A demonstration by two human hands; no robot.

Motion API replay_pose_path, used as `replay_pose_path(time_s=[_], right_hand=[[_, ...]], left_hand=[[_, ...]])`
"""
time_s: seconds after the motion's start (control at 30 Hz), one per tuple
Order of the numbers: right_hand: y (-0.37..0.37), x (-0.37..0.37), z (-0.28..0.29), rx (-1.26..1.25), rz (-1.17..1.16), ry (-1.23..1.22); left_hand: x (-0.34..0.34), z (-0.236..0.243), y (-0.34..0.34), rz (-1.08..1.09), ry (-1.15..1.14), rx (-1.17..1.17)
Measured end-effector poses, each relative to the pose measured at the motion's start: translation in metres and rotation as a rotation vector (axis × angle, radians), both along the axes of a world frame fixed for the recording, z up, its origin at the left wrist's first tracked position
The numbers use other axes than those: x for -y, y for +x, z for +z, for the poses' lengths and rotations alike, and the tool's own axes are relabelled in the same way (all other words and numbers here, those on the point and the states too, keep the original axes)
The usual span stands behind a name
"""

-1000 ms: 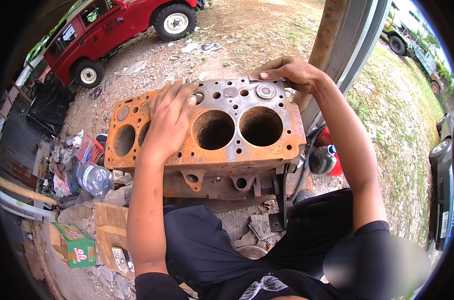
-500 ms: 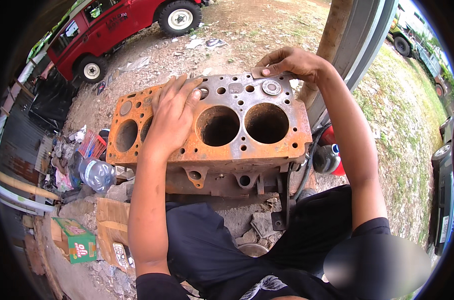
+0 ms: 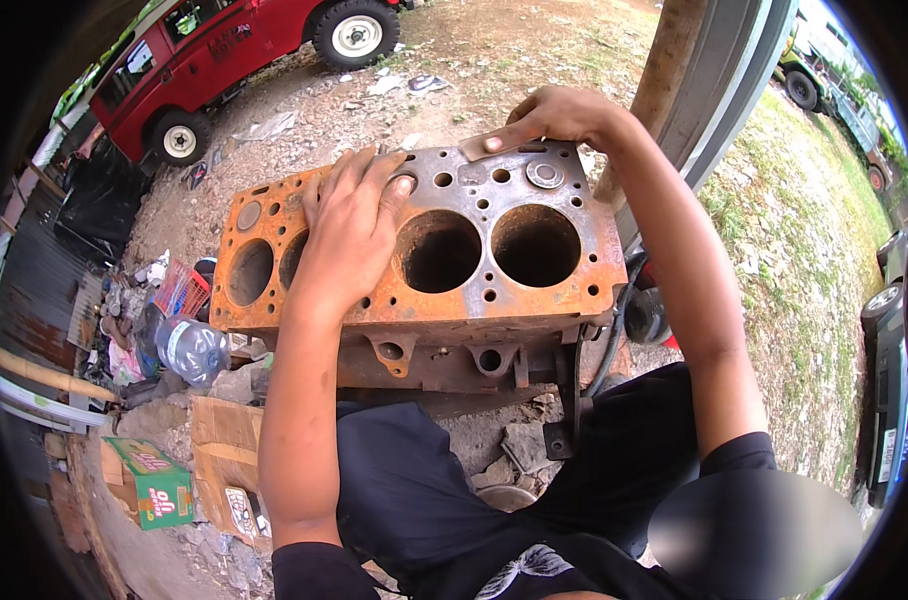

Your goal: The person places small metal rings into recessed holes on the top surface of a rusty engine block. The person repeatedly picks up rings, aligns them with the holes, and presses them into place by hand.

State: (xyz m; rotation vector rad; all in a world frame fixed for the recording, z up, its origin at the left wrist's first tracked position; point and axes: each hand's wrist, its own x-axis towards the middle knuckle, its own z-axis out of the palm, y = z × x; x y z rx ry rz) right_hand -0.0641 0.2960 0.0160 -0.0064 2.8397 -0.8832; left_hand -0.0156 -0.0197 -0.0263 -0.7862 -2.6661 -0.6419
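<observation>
Beneath outstretched left fingers (image 3: 346, 185) and right fingers (image 3: 511, 138) pinching a brown sheet (image 3: 471, 150) lies the rusty engine block (image 3: 485, 228).

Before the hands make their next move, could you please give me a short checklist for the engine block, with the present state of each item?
1. Left hand placed on the engine block: ok, it lies palm down across the top.
2. Right hand has hold of the thin brown piece: ok, pinched near the far edge.
3. Top face rust-free: not ok, orange rust shows, especially toward the left end.
4. Hands gloved: not ok, both are bare.
5. Large right-hand bores clean to the bottom: cannot tell, their depths are dark.
</observation>
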Motion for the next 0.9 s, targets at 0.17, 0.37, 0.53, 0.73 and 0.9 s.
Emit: replay_pose_path(time_s=[0.17,0.37,0.53,0.73,0.9], right_hand=[[-0.005,-0.016,-0.005,0.063,0.119,-0.224],[-0.011,0.004,-0.003,-0.001,-0.012,0.052],[-0.006,-0.008,-0.002,-0.004,0.043,-0.108],[-0.006,0.000,-0.001,-0.069,0.075,-0.032],[0.006,0.000,0.005,-0.024,0.063,-0.071]], left_hand=[[0.007,0.001,0.002,0.014,0.027,0.012],[0.002,-0.005,0.000,0.036,0.028,-0.012],[0.004,-0.004,0.000,0.008,0.023,-0.027],[0.002,-0.003,0.000,0.016,0.014,-0.022],[0.006,-0.001,0.000,0.028,0.006,0.024]])
